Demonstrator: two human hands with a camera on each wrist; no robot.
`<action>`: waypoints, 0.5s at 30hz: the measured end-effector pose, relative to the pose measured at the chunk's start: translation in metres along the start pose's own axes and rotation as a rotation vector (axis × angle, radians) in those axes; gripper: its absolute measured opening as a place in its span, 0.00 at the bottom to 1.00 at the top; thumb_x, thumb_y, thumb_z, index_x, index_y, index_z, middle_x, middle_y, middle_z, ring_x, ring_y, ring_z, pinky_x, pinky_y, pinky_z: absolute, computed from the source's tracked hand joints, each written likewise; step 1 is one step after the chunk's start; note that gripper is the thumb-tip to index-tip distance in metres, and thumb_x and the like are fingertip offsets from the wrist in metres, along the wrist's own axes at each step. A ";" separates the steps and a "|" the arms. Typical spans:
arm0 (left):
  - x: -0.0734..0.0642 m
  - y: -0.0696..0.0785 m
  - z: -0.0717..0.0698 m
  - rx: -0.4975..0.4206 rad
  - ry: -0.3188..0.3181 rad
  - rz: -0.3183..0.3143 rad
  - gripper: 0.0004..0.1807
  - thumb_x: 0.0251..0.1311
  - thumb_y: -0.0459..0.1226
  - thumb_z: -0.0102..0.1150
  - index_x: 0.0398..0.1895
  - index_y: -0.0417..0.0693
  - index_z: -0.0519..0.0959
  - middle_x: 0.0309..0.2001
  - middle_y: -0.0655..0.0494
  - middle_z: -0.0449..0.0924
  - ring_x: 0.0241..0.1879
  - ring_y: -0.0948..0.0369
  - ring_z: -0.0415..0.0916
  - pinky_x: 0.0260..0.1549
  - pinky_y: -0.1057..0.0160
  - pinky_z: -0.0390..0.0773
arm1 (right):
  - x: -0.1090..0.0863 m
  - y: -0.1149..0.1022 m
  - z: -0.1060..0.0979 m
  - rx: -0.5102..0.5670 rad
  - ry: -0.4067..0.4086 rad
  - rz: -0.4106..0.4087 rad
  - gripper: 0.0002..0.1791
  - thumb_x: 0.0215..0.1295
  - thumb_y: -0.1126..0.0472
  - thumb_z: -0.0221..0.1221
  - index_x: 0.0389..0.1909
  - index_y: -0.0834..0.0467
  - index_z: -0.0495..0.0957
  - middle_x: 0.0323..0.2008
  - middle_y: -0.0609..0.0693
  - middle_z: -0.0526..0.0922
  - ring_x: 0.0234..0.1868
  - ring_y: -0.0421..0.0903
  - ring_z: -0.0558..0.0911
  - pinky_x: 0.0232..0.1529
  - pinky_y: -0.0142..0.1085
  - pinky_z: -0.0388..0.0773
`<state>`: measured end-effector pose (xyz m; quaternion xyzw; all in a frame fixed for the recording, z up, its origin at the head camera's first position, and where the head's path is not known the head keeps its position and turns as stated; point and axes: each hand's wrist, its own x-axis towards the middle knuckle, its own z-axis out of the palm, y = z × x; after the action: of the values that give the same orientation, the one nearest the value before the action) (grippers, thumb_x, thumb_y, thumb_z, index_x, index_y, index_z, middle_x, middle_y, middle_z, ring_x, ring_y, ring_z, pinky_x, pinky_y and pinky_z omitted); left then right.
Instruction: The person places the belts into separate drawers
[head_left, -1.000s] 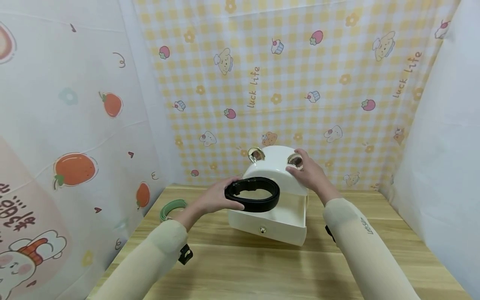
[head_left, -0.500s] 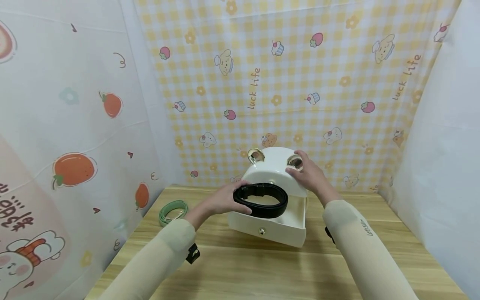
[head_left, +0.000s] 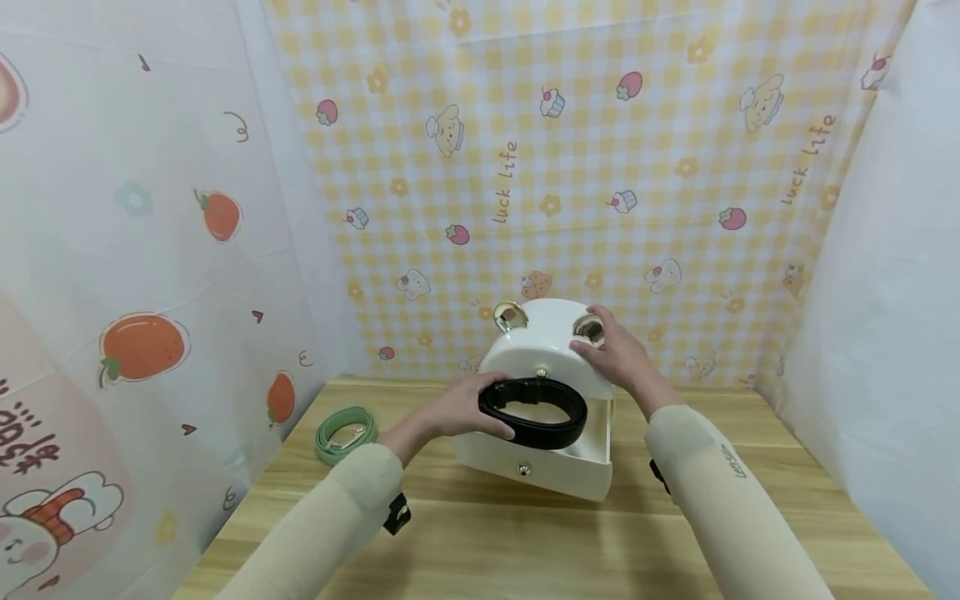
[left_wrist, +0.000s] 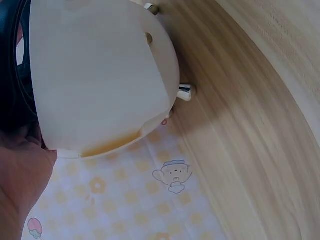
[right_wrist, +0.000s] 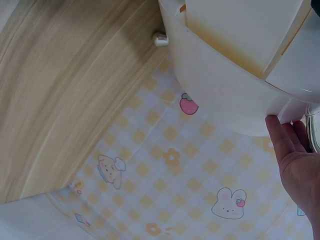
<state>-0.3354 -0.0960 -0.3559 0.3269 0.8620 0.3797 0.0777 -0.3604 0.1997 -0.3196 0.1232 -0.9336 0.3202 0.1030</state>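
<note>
My left hand grips a coiled black belt by its left side, with the thumb below and the fingers on top. The belt hangs over the pulled-out lower drawer of a white storage box and hides part of it. Two round gold ears stand on the box's rounded top. Around the right gold ear, my right hand holds the box, thumb in front. In the right wrist view, the fingers touch the white shell beside the ear. The left wrist view shows the black belt close to the drawer.
A coiled green belt with a gold-coloured buckle lies on the wooden table at the left. A yellow checked cloth hangs behind the box. Printed white cloths enclose the left and right sides.
My left hand has carried the black belt rightward and down, further over the open drawer. My right hand stays on the box. More of the green belt shows now.
</note>
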 end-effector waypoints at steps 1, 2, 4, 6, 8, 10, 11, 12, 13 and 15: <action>0.000 0.000 0.001 0.016 0.002 -0.006 0.46 0.44 0.49 0.78 0.70 0.55 0.68 0.55 0.59 0.77 0.53 0.60 0.73 0.57 0.54 0.70 | 0.000 0.000 0.001 0.000 0.000 0.000 0.43 0.71 0.44 0.57 0.76 0.57 0.47 0.55 0.70 0.74 0.53 0.67 0.76 0.54 0.61 0.71; 0.001 0.001 0.002 0.028 0.001 -0.011 0.47 0.44 0.50 0.78 0.70 0.56 0.68 0.55 0.59 0.77 0.54 0.60 0.72 0.57 0.54 0.70 | -0.001 0.001 0.001 0.002 0.000 0.003 0.43 0.71 0.44 0.57 0.76 0.57 0.48 0.55 0.69 0.74 0.53 0.67 0.76 0.54 0.61 0.71; 0.002 0.001 0.004 0.047 -0.004 -0.019 0.47 0.44 0.51 0.78 0.70 0.57 0.68 0.55 0.60 0.77 0.54 0.60 0.72 0.58 0.54 0.69 | -0.001 0.001 0.002 0.001 -0.003 0.000 0.43 0.71 0.44 0.57 0.76 0.57 0.47 0.55 0.70 0.74 0.53 0.67 0.76 0.54 0.61 0.71; 0.004 0.001 0.005 0.051 -0.015 -0.027 0.47 0.44 0.52 0.78 0.70 0.58 0.68 0.56 0.60 0.77 0.55 0.60 0.72 0.58 0.54 0.69 | -0.001 0.001 0.002 0.005 -0.004 0.006 0.43 0.71 0.44 0.57 0.77 0.56 0.47 0.56 0.70 0.74 0.53 0.67 0.76 0.55 0.61 0.70; 0.006 0.000 0.004 0.051 -0.023 -0.034 0.46 0.45 0.52 0.77 0.70 0.59 0.68 0.56 0.61 0.77 0.55 0.60 0.72 0.58 0.54 0.69 | -0.001 0.002 0.002 0.006 -0.005 0.006 0.43 0.71 0.44 0.56 0.77 0.56 0.47 0.56 0.70 0.74 0.52 0.66 0.77 0.55 0.61 0.70; 0.009 -0.001 0.004 0.044 -0.031 -0.039 0.46 0.45 0.51 0.77 0.70 0.58 0.68 0.57 0.60 0.76 0.56 0.60 0.71 0.59 0.54 0.69 | -0.001 0.002 0.001 0.006 -0.001 0.005 0.43 0.71 0.44 0.56 0.77 0.55 0.46 0.56 0.70 0.74 0.51 0.66 0.78 0.56 0.61 0.70; 0.010 -0.001 0.004 0.042 -0.035 -0.041 0.46 0.46 0.52 0.77 0.70 0.58 0.68 0.58 0.60 0.76 0.57 0.60 0.71 0.59 0.54 0.68 | 0.000 0.002 0.001 0.006 0.002 0.004 0.43 0.71 0.44 0.56 0.77 0.55 0.46 0.56 0.71 0.74 0.51 0.66 0.78 0.56 0.62 0.70; 0.011 -0.001 0.003 0.040 -0.039 -0.040 0.45 0.46 0.52 0.76 0.70 0.58 0.68 0.58 0.59 0.76 0.57 0.59 0.71 0.60 0.54 0.68 | 0.000 0.001 0.001 0.006 0.003 0.001 0.43 0.71 0.44 0.56 0.77 0.55 0.46 0.56 0.71 0.74 0.50 0.66 0.78 0.56 0.62 0.70; 0.012 -0.002 0.003 0.042 -0.045 -0.041 0.45 0.47 0.52 0.76 0.70 0.58 0.68 0.59 0.58 0.75 0.59 0.59 0.70 0.60 0.53 0.68 | 0.000 0.002 0.000 0.005 0.004 0.000 0.43 0.71 0.44 0.56 0.77 0.55 0.46 0.56 0.71 0.74 0.50 0.66 0.78 0.56 0.61 0.70; 0.013 -0.002 0.003 0.049 -0.053 -0.046 0.44 0.47 0.52 0.75 0.70 0.57 0.69 0.61 0.57 0.74 0.61 0.58 0.69 0.62 0.53 0.67 | 0.001 0.001 0.000 0.003 0.003 -0.002 0.43 0.71 0.44 0.56 0.77 0.55 0.46 0.56 0.71 0.74 0.50 0.66 0.78 0.56 0.61 0.70</action>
<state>-0.3457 -0.0873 -0.3582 0.3186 0.8759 0.3478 0.1015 -0.3618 0.2005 -0.3203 0.1239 -0.9329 0.3215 0.1044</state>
